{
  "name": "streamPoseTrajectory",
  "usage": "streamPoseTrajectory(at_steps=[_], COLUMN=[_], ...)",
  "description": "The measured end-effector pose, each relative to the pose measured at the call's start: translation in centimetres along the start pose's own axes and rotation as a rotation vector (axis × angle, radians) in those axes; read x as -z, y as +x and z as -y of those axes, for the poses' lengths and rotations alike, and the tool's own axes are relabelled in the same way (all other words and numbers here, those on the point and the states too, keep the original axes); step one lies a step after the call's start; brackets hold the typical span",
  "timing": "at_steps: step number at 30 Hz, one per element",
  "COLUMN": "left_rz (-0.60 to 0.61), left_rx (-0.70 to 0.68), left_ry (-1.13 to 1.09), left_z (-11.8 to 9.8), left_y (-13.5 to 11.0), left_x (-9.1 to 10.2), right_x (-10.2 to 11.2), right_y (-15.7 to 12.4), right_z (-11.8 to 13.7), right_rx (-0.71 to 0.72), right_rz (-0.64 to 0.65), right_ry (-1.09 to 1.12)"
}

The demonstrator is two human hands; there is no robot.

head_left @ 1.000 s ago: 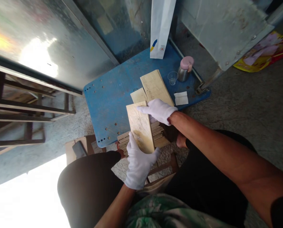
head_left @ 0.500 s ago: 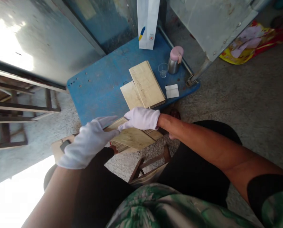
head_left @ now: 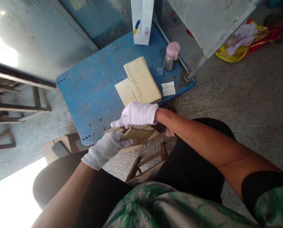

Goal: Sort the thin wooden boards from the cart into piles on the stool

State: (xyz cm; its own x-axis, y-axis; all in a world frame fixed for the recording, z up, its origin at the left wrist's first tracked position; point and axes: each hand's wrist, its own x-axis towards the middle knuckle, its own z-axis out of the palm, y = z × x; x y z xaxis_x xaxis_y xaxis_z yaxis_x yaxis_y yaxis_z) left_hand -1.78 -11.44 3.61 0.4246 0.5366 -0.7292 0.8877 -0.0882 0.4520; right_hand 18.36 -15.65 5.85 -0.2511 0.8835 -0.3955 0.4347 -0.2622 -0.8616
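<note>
Rough concrete floor (head_left: 227, 95) surrounds a scuffed blue table (head_left: 84, 95); by its near edge, above the person's lap, a thin wooden panel (head_left: 141, 135) is held tilted, its face foreshortened; the left hand (head_left: 105, 148), in a white glove, is clamped on the panel's left end, thumb across the near face and the other fingers partly hidden; the right hand (head_left: 136, 114), gloved too, lies over the far side, index finger stretched out to the left, though whether its other fingers press on the wood I cannot tell; a second ago both hands had the panel with its broad face turned up, whereas now it is tipped and the left hand seems to bear most of it, which I judge leaves the right freer to shift its hold; just beyond show thin boards (head_left: 113, 129) packed side by side; farther out, a stack of panels (head_left: 143, 80) overlaps a paler piece (head_left: 124, 91), with a paper scrap (head_left: 168, 88), a clear cup (head_left: 159, 67) and a pink-lidded flask (head_left: 171, 58) to its right; a tall white bag (head_left: 142, 22) stands behind.
</note>
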Motion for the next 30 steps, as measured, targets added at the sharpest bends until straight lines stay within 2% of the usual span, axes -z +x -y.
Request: streamPoseTrajectory(at_steps=[2,3,5,12,16,21,25,30], left_rz=[0.151,0.187,0.177,0.154,0.205,0.243,0.25,0.232], left_rx=[-0.07,-0.09,-0.093,-0.107,-0.078,-0.038,-0.017,-0.023], left_ry=[0.182,0.268,0.381,0.493,0.55,0.576,0.587,0.613], left_z=[0.3,0.5,0.8,1.6,1.6,2.5,3.1,2.2], left_y=[0.2,0.3,0.7,2.7,4.2,5.8,6.6,7.2], left_x=[-1.2,-1.9,-3.4,-9.2,-11.6,-13.7,-14.6,-15.0], right_x=[0.5,0.6,0.9,1.5,1.9,2.1,2.1,2.2], right_y=[-0.1,-0.1,-0.2,-0.6,-0.6,-0.5,-0.3,0.1], right_z=[0.0,-0.1,-0.1,0.0,0.0,-0.3,-0.6,-1.1], right_rx=[0.001,-0.001,-0.028,-0.058,-0.077,-0.064,-0.04,-0.013], right_rz=[-0.019,-0.028,-0.057,-0.082,-0.095,-0.11,-0.127,-0.138], right_ry=[0.126,0.175,0.235,0.264,0.248,0.229,0.202,0.111])
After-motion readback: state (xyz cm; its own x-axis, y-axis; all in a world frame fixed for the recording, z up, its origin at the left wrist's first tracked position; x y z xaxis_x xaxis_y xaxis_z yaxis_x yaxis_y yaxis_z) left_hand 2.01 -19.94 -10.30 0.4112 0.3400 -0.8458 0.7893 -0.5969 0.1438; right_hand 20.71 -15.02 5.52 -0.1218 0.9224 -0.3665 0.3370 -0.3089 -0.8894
